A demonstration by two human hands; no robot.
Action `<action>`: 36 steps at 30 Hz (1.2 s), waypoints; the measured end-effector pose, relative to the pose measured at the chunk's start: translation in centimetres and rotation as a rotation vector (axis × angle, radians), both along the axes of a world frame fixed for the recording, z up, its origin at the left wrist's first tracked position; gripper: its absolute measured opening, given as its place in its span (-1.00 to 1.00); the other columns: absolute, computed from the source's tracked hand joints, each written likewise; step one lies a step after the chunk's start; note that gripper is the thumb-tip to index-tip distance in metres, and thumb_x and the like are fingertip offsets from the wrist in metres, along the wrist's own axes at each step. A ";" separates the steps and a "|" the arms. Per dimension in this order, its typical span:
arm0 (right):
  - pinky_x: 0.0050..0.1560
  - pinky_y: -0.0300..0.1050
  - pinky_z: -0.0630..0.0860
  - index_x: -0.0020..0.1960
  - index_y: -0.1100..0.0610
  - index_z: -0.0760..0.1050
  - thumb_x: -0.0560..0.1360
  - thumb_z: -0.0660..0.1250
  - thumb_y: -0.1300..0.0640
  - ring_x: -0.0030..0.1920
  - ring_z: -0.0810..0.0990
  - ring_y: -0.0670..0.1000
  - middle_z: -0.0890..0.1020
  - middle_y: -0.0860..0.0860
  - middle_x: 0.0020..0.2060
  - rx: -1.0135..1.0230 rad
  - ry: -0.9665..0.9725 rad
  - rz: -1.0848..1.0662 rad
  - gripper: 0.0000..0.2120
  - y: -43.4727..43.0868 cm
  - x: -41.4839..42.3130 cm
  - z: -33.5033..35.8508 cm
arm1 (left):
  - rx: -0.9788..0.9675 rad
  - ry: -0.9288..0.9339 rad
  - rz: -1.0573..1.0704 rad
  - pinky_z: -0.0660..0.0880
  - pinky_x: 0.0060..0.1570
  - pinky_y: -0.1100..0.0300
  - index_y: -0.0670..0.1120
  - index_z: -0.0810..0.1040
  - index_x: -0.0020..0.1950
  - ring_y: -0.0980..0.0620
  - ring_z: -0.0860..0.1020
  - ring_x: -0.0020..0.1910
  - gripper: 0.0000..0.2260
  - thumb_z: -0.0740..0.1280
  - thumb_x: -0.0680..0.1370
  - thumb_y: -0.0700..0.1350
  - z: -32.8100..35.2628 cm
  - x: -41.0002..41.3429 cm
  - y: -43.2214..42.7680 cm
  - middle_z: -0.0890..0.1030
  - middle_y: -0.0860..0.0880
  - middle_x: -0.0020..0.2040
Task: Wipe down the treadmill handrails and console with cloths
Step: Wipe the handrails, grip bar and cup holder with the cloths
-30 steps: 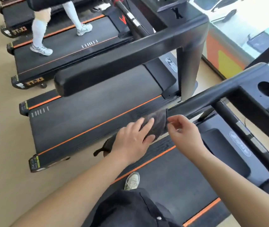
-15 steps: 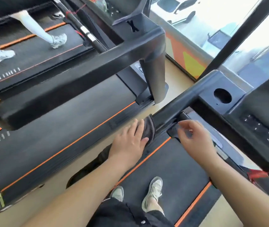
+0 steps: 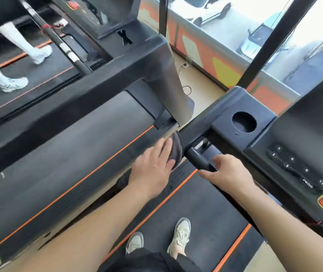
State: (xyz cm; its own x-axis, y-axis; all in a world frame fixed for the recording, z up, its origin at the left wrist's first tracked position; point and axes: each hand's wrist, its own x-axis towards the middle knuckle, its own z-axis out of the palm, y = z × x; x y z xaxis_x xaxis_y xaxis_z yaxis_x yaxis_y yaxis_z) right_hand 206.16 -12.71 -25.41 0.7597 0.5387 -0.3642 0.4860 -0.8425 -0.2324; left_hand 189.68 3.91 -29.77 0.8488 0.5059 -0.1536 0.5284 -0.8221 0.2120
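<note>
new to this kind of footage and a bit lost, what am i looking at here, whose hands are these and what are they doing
This is one picture from a camera worn on a person's head, looking down, so both bare arms are theirs. They stand on a treadmill belt; their shoes show at the bottom. The left hand presses a dark grey cloth against the black handrail. The right hand grips a short bar just under that rail. To the right is the console with buttons and a round cup hole. More treadmills stand on the left, and someone else's legs are on the far one. Cars are parked outside.
</note>
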 end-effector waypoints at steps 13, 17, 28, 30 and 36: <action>-0.36 -0.14 0.48 -0.28 0.18 0.46 0.22 0.48 -0.18 -0.30 0.59 0.06 0.58 0.01 -0.38 -0.052 0.111 0.058 -0.57 1.6 3.2 -0.7 | -0.223 -0.020 0.045 0.44 0.22 -0.08 0.15 -0.03 0.66 -0.10 0.41 0.43 -0.50 -0.07 0.72 0.17 1.4 10.1 1.3 0.15 0.14 0.64; -0.29 -0.13 0.50 -0.24 0.11 0.50 0.24 0.48 -0.21 -0.25 0.59 -0.01 0.60 -0.05 -0.32 -0.007 0.114 0.046 -0.60 1.1 3.4 -1.5 | 0.129 -0.009 -0.153 0.36 0.43 -0.08 -0.05 -0.08 0.68 -0.18 0.20 0.58 -0.44 -0.04 0.72 0.10 0.1 4.7 -1.0 0.01 -0.11 0.68; -0.28 -0.17 0.42 -0.19 -0.04 0.51 0.26 0.49 -0.26 -0.15 0.57 -0.07 0.58 -0.17 -0.21 0.044 0.121 0.029 -0.66 0.5 2.9 -1.7 | -0.308 -0.016 -0.010 0.41 0.29 -0.09 0.16 -0.04 0.66 -0.12 0.38 0.47 -0.49 -0.05 0.71 0.19 1.3 12.9 2.0 0.16 0.12 0.64; -0.24 -0.16 0.47 -0.17 -0.04 0.52 0.26 0.49 -0.25 -0.13 0.58 -0.07 0.59 -0.17 -0.19 0.056 0.124 0.013 -0.66 0.5 2.9 -1.8 | -0.103 0.009 -0.077 0.40 0.34 -0.08 0.07 -0.10 0.68 -0.11 0.29 0.53 -0.44 -0.03 0.72 0.16 0.9 9.4 0.8 0.05 0.03 0.67; -0.21 -0.15 0.50 -0.21 -0.01 0.48 0.28 0.47 -0.25 -0.14 0.56 -0.05 0.57 -0.14 -0.19 0.057 0.105 0.005 -0.65 0.7 2.5 -2.1 | -0.009 0.046 -0.223 0.37 0.43 -0.06 0.07 -0.22 0.66 -0.16 0.19 0.57 -0.40 -0.03 0.70 0.17 -0.1 6.9 1.6 -0.09 -0.09 0.68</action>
State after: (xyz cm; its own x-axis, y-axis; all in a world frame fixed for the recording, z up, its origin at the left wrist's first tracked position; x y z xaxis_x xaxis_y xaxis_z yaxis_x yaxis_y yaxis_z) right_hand 208.67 -12.02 -27.49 0.7161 0.5646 -0.4105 0.4606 -0.8240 -0.3299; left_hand 196.53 5.55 -29.92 0.9313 0.3053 -0.1986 0.3435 -0.9176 0.2000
